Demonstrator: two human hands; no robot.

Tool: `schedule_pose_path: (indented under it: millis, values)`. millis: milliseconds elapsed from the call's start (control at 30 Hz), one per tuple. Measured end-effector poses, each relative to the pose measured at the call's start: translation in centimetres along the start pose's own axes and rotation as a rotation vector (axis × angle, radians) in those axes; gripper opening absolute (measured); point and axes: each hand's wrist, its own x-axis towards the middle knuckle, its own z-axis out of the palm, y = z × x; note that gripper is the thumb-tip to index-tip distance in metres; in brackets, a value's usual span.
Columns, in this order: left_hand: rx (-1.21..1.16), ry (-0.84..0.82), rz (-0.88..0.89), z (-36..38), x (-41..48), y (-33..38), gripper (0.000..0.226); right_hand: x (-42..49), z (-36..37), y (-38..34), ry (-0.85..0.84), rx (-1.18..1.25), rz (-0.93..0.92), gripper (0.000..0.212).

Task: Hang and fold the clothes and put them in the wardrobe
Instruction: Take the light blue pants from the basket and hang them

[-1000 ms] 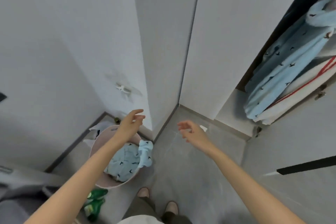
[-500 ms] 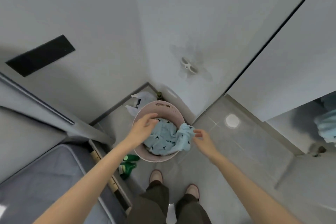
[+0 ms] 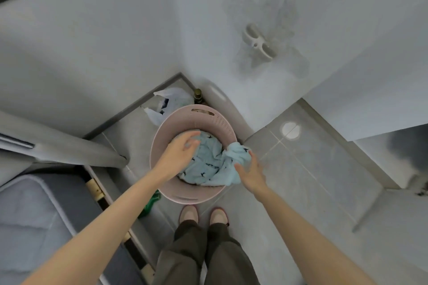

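- Pink plastic laundry basket stands on the floor tiles in the corner, just in front of the person's feet.
- A light blue garment with little dark birds lies bunched up inside it. One part hangs over the right rim.
- The left hand is down in the basket on the garment, fingers loosely bent. I cannot tell if it has hold yet.
- The right hand is wide, with its fingers spread, right by the hanging part.
- If only one corner is pulled, the rest could drag over the rim and tip the light basket.
- The garment could trail on the floor on the way to the wardrobe.
- A green bottle lies just beside the basket. A tipping basket could bump it.
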Motion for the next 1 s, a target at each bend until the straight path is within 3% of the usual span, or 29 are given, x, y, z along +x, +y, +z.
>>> schedule_pose_path:
  millis: [467,567,767,1000]
  values:
    - [-0.044,0.039,0.012,9.0,13.3,-13.3,0.031,17.2,10.7,11.2,0.194,0.104,-0.03,0.083]
    - [-0.035,0.043,0.014,9.8,14.4,-15.0,0.032,18.7,11.8,12.3,0.204,0.274,-0.046,0.077]
    - [-0.047,0.052,0.002,10.2,14.2,-15.5,0.032,18.6,12.8,12.3,0.37,0.15,-0.131,0.039]
    - [-0.019,0.029,0.031,8.6,10.5,-11.7,0.034,13.5,8.3,9.3,0.232,0.165,-0.211,0.03]
